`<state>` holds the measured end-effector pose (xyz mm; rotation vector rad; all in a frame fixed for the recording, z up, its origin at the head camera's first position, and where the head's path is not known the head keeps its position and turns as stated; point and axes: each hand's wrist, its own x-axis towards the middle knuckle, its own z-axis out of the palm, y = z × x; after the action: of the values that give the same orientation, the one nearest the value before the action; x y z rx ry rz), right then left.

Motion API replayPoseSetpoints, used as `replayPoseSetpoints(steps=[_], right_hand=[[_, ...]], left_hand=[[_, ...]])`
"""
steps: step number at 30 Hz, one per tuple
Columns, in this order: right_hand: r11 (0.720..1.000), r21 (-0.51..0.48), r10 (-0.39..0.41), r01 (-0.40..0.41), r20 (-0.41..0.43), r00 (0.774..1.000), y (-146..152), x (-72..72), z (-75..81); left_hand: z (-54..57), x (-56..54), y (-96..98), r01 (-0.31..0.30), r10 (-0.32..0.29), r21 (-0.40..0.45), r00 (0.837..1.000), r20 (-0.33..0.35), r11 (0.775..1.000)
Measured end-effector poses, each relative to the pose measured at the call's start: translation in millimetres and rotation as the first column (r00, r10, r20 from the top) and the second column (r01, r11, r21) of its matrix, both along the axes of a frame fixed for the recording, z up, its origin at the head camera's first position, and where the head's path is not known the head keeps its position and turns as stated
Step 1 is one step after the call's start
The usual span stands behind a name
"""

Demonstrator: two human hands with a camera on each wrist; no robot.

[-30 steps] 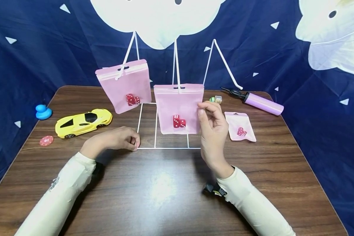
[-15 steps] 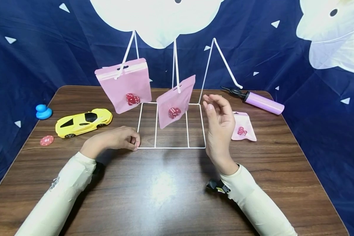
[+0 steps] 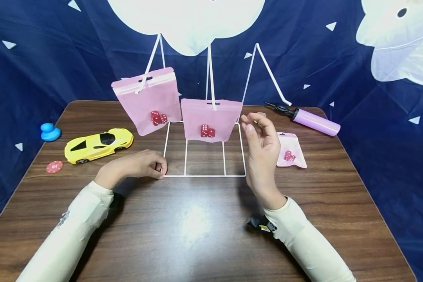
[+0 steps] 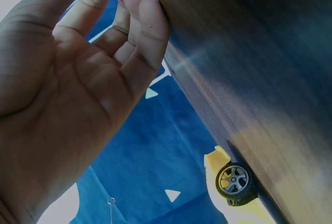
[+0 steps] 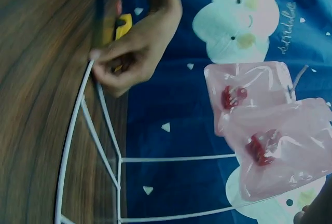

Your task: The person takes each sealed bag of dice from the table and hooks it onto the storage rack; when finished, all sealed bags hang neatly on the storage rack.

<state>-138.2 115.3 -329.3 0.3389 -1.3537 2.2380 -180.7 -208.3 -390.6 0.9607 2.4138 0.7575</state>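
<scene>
A white wire rack (image 3: 204, 176) with three upright hooks stands on the table. My left hand (image 3: 137, 164) pinches its front left corner, as the right wrist view also shows. From the left hook hangs a pink zip bag (image 3: 146, 100) with red dice (image 3: 158, 118) inside. Another pink bag (image 3: 225, 119) with red dice (image 5: 262, 148) hangs on the middle hook, its bottom swung back. My right hand (image 3: 262, 152) is held up to the right of that bag, fingers loosely bent and holding nothing. The right hook (image 3: 269, 74) bears no bag.
A third pink bag (image 3: 297, 147) with dice lies flat to the right of my right hand. Behind it lies a purple hand pump (image 3: 315, 122). At left are a yellow toy car (image 3: 98, 145), a blue rubber duck (image 3: 50, 132) and a red poker chip (image 3: 54, 167).
My right hand has come off the middle bag's edge and moved slightly right. The bag twisted on its hook, then turned to face front again. The left hand stays on the rack.
</scene>
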Motion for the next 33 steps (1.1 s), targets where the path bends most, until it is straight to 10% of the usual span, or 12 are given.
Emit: replayPoseSetpoints(steps=[33], right_hand=[[0.999,0.048,-0.010,0.001,0.194,0.981,64,-15.0,-32.0]], left_hand=[[-3.9,-2.6,-1.2,-0.003,0.003,0.008,1.000,0.017,1.000]])
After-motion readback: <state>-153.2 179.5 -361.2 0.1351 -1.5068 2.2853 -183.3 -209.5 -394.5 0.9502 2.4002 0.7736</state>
